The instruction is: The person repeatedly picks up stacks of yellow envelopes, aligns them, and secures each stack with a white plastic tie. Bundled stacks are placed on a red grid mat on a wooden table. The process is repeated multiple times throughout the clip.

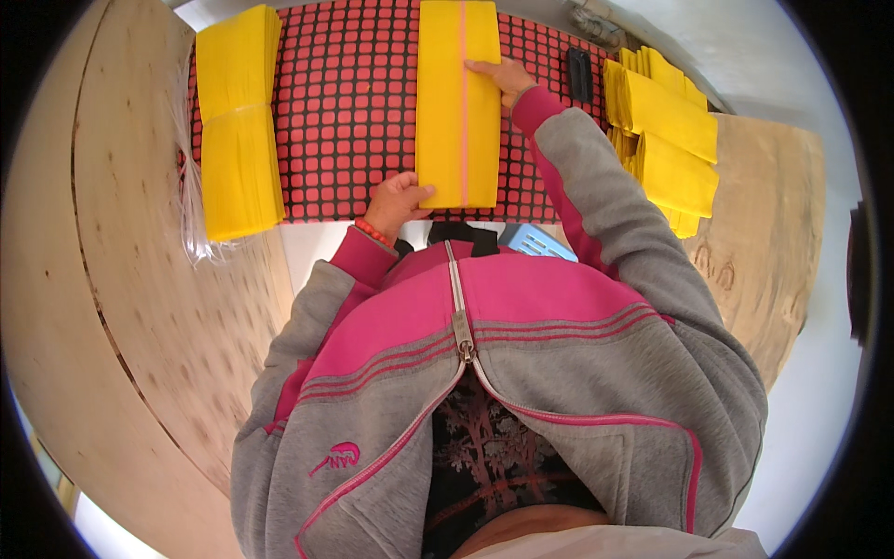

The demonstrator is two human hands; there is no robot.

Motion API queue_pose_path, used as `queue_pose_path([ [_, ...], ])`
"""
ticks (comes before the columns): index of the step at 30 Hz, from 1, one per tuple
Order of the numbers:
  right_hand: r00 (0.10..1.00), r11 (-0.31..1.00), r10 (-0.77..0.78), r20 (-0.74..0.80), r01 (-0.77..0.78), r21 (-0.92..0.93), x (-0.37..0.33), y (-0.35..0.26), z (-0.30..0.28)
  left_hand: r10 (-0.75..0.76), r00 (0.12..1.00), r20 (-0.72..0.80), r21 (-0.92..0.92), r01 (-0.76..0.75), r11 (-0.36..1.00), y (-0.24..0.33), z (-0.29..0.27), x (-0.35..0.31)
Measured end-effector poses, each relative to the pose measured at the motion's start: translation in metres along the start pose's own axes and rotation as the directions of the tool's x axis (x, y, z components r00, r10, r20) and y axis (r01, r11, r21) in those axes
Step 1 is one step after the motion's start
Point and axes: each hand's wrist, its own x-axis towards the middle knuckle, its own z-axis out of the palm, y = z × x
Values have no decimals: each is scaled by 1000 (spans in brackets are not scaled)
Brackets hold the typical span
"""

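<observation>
A long yellow folded sheet [442,112] with a pink strip down its length lies upright before me on a red-and-black checked cloth. My left hand [399,201], wearing a red bead bracelet, pinches its lower left corner, thumb on top. My right hand [506,80] rests over the right edge, its index finger stretched across to the pink strip. The other fingers of that hand are partly hidden. Whether the yellow piece is one sheet or several layers, I cannot tell.
At the left stands a tall stack of yellow folded sheets [239,168], banded across the middle, beside clear plastic film [191,210]. Yellow bundles [666,121] are piled at the right, near a black narrow object [579,74]. A blue slotted plastic item [538,242] shows below the table edge.
</observation>
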Motion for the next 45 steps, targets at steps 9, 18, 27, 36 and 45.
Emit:
queue_pose_path([
  [9, 999, 997, -21, 27, 19, 79, 16, 20, -7, -130, 986, 101, -170, 146, 975, -26, -6, -20],
  [18, 995, 989, 38, 97, -51, 140, -10, -2, 5, -172, 985, 28, -293, 173, 940, -36, -8, -17],
  [27, 1000, 999, 10, 29, -11, 43, -13, -2, 9, -336, 941, 39, -159, 338, 928, -32, -14, -25],
  [36, 999, 999, -45, -25, 45, 0, -19, -2, 12, 744, 668, 4, 880, -356, 314, -5, -11, -40],
  [45, 877, 793, -427, -221, 246, -557, -21, 15, -22, 510, 622, 594, 801, -398, -448, 20, 31, 4],
])
